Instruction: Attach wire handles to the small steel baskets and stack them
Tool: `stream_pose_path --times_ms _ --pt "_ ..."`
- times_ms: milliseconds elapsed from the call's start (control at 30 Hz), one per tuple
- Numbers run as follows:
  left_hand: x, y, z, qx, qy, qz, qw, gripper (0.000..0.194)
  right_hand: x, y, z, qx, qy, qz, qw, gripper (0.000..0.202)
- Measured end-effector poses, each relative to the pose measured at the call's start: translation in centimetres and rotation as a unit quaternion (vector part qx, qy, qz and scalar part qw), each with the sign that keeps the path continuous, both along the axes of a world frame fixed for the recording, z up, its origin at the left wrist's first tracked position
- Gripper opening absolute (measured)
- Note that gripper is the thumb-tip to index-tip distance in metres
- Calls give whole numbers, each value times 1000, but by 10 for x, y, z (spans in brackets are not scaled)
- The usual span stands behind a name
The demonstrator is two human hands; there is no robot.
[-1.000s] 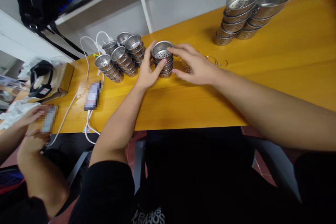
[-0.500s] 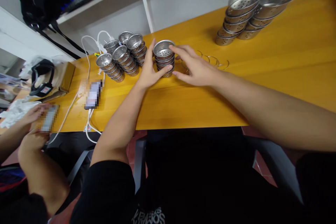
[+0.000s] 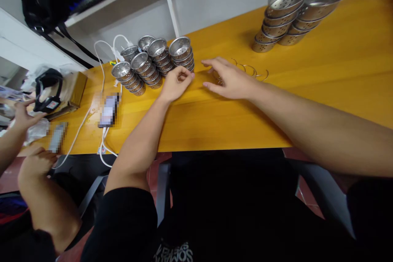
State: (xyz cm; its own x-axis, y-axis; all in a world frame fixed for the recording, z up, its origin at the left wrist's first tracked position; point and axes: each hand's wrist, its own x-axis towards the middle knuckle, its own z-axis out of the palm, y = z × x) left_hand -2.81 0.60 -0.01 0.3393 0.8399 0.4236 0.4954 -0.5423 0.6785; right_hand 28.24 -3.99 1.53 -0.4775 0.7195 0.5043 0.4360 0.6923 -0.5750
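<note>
Just behind my left hand [image 3: 176, 84] stands a stack of perforated metal cups [image 3: 181, 49], nested and upright. My left hand is curled, thumb and fingertips drawn together, and I see nothing in it. To the right, my right hand [image 3: 229, 78] hovers over the table with fingers and thumb spread and nothing between them. Thin metal rings [image 3: 250, 69] lie beside and partly behind it. More stacks of the same cups [image 3: 141, 62] are grouped left of the nearest stack.
Taller stacks of perforated cups [image 3: 281, 16] lean together at the back right of the wooden table [image 3: 215, 127]. A phone [image 3: 109, 110] with white cables lies on the left. Farther left are another person's hands [image 3: 26, 116], a second phone [image 3: 57, 137] and a cardboard box [image 3: 75, 94].
The cup stack has shifted back and left against the other stacks. My left hand has let go of it and curled. My right hand has stayed nearly in place. The other person's hand left the phone.
</note>
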Motion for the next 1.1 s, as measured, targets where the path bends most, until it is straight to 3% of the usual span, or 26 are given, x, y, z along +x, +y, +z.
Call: stream_pose_path --times_ms 33,100,300,567,633,700,800,900,1100 --pt "5 -5 1 -23 0 -20 1000 41 -1 -1 0 -2 1 3 1000 86" --pt "11 -8 0 -58 -1 -39 998 47 -2 -2 1 -5 2 7 1000 82" --pt "1 1 -8 -51 40 -26 998 69 -2 -4 3 -7 2 3 1000 74" --pt "4 -14 8 -68 120 -60 989 64 1 0 4 -6 4 -10 1000 67" --pt "5 -15 10 -74 130 -65 987 62 8 0 15 22 14 -69 997 61" --pt "6 -16 11 -76 141 -58 985 58 22 2 30 65 17 -175 982 60" --pt "6 -19 14 -65 151 -44 985 53 52 13 49 101 -3 -327 940 86" --pt "6 -22 15 -59 151 -38 986 50 81 31 55 93 -34 -425 900 103" --pt "5 -17 11 -55 136 -52 988 54 99 58 43 18 -67 -480 874 66"
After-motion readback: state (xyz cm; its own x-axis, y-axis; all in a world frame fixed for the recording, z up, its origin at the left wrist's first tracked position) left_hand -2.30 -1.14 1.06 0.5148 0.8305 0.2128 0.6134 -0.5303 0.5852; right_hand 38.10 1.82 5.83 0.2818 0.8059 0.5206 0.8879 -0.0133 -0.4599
